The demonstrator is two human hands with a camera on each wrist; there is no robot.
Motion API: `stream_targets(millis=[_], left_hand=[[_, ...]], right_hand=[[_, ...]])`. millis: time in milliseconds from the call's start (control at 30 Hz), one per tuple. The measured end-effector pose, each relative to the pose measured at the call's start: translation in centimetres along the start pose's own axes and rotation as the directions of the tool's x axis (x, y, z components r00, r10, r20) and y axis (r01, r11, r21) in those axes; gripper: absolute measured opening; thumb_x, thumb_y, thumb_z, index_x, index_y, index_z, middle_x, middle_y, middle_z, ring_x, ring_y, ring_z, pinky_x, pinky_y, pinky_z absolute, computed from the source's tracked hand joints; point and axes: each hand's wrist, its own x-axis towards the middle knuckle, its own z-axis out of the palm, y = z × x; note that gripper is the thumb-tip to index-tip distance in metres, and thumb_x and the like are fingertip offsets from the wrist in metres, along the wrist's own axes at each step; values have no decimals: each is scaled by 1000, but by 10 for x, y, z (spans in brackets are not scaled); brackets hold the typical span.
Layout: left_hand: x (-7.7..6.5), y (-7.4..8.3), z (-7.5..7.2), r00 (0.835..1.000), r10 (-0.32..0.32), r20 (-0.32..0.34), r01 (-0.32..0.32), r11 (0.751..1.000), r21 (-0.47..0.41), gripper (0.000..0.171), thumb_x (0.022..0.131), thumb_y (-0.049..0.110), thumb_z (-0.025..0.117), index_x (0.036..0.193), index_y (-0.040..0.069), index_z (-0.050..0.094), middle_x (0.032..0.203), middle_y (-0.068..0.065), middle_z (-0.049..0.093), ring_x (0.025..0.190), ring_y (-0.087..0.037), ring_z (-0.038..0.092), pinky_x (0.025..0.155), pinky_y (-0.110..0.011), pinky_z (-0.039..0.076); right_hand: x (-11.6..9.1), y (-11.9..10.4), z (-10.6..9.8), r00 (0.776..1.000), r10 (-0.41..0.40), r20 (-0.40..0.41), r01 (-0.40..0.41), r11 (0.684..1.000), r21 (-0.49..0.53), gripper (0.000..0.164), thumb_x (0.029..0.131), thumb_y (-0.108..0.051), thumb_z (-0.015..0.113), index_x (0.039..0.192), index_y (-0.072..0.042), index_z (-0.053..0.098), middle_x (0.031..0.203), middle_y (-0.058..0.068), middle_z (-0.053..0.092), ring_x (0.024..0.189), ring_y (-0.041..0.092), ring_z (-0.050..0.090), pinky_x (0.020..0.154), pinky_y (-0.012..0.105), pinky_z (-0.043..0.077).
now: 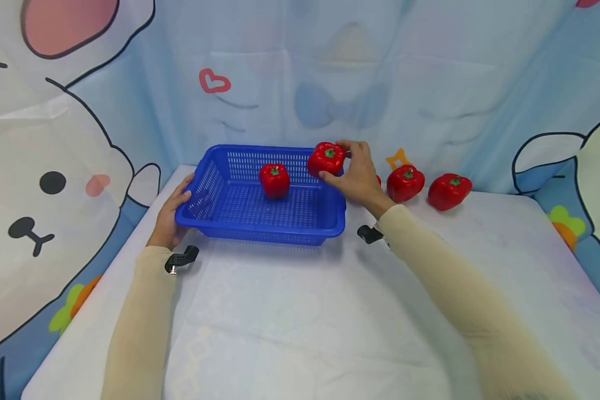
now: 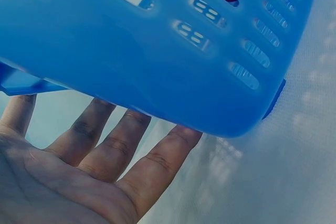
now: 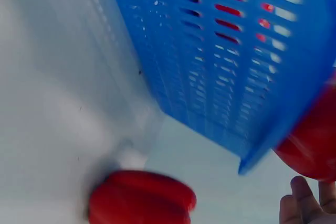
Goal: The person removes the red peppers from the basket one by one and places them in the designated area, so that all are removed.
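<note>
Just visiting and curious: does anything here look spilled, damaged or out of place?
Nothing stands out. The blue basket looks whole, with one red pepper sitting stem-up inside. The right hand holds another pepper at the basket's right end, and no spill or damage shows.

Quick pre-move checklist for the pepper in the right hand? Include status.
1. Right hand grips the held pepper: ok, pinched between thumb and fingers.
2. Left hand on the basket: ok, fingers at its left rim.
3. Room inside: ok, just one inside pepper, with bare floor around it.
4. Held pepper fully inside the right rim: cannot tell; it overlaps the back right corner in the head view.
5. Basket flat on the table: cannot tell; its underside is hidden.
6. Two rightmost peppers apart from the basket: ok.
</note>
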Motion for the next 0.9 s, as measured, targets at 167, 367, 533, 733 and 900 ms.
stream_targets(millis=[167, 367, 533, 733, 900], left_hand=[[1, 0, 1, 1000, -2, 3, 2, 1000, 0, 52, 101, 40, 49, 151, 43, 35, 155, -3, 32, 118, -20, 50, 84, -27, 54], [0, -4, 1, 1000, -17, 8, 17, 999, -31, 51, 101, 38, 49, 150, 43, 35, 151, -1, 34, 114, -18, 50, 81, -25, 54], [-2, -5, 2, 1000, -12, 10, 12, 1000, -14, 51, 102, 39, 48, 151, 43, 34, 154, -3, 33, 115, -18, 51, 82, -26, 54], [-3, -1, 1, 1000, -10, -11, 10, 1000, 12, 50, 101, 42, 49, 149, 45, 36, 159, -5, 28, 122, -21, 48, 86, -29, 54], [-4, 1, 2, 1000, -11, -21, 11, 1000, 25, 49, 101, 43, 48, 149, 47, 36, 161, -3, 27, 126, -23, 45, 88, -29, 54]], right_hand=[[-16, 13, -22, 991, -17, -130, 21, 999, 29, 78, 80, -22, 80, 145, -8, 37, 140, 17, 39, 127, 31, 46, 102, 48, 47], [-39, 33, -38, 981, 9, -196, -8, 1000, 4, 80, 79, -22, 80, 146, -9, 37, 140, 17, 40, 122, 30, 47, 96, 49, 48], [-65, 54, -39, 992, 45, -122, -48, 998, -27, 79, 80, -21, 80, 144, -4, 38, 135, 20, 39, 119, 35, 45, 93, 51, 48], [-85, 78, -32, 995, 104, -6, -104, 990, -90, 83, 79, -24, 81, 145, 0, 37, 138, 23, 37, 124, 39, 46, 97, 56, 47], [-88, 84, -30, 986, 157, 57, -149, 981, -124, 85, 81, -29, 80, 148, -2, 36, 138, 25, 37, 126, 41, 44, 97, 58, 48]])
